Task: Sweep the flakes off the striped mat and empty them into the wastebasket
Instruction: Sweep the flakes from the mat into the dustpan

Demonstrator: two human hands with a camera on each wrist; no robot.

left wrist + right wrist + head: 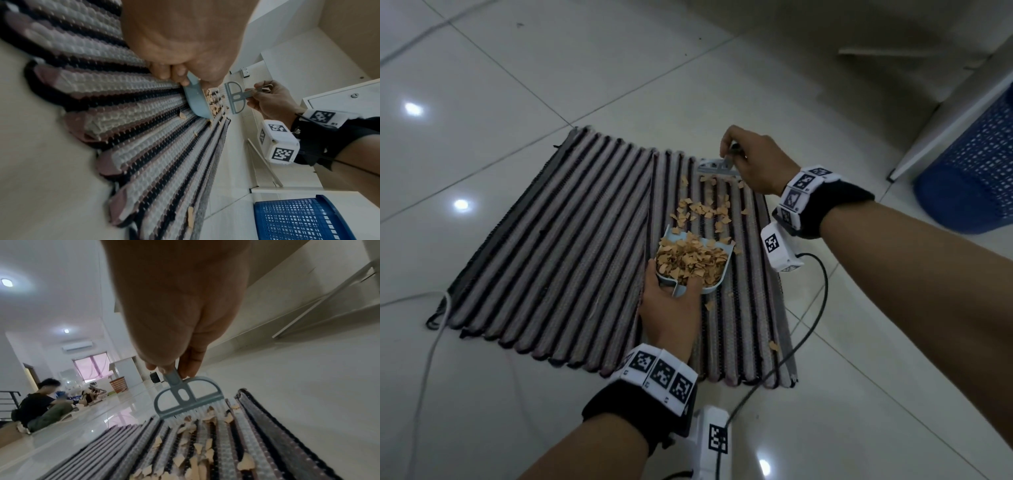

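Observation:
A striped mat [571,240] lies on the tiled floor. Tan flakes [705,209] are scattered over its right part. My left hand [671,308] grips the handle of a light blue dustpan [695,263] heaped with flakes, resting on the mat. Beyond the loose flakes, my right hand [753,161] pinches the handle of a small grey-blue brush [717,168] whose bristles touch the mat near its far edge. The right wrist view has the brush [185,397] standing behind flakes [197,451]. The left wrist view catches the dustpan [197,100] and brush [234,97].
A blue mesh wastebasket [976,164] stands on the floor at the right, next to a white cabinet [945,102]. Cables [808,308] trail across the mat's right edge and the floor. Far off, a person [39,405] sits on the floor.

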